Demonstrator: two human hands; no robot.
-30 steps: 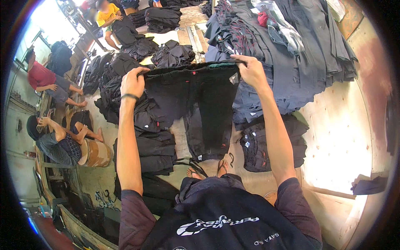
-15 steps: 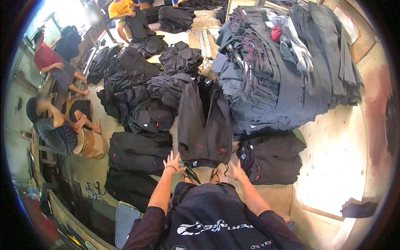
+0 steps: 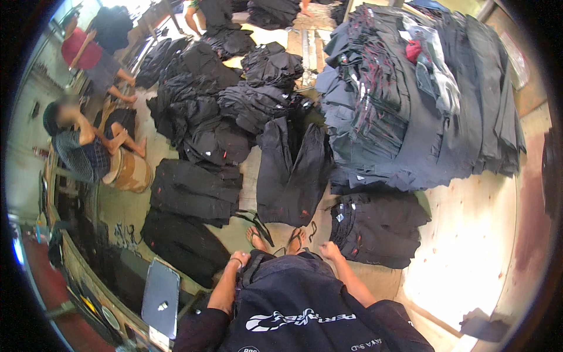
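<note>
Both of my hands are held low by my waist, fingers curled in. My left hand (image 3: 239, 258) is closed near the left stack of dark garments; whether anything is in it does not show. My right hand (image 3: 329, 250) is closed too, beside the near edge of a stack of black trousers (image 3: 384, 227), its grip likewise unclear. Straight ahead, just past my sandalled feet (image 3: 256, 238), black trousers (image 3: 291, 182) lie flat with the two legs pointing away. Neither hand touches them.
Black garments (image 3: 196, 190) lie folded at left, with heaped black clothes (image 3: 217, 126) beyond. A tall pile of grey-black cloth (image 3: 410, 129) stands at right. One person sits by a brown drum (image 3: 130, 170); another in red (image 3: 82, 50) stands behind. A dark flat panel (image 3: 161, 299) is near my left arm.
My open, spread hands have drawn back toward my waist and closed. The middle trousers now lie flatter and a little farther from me. My view has shifted slightly.
</note>
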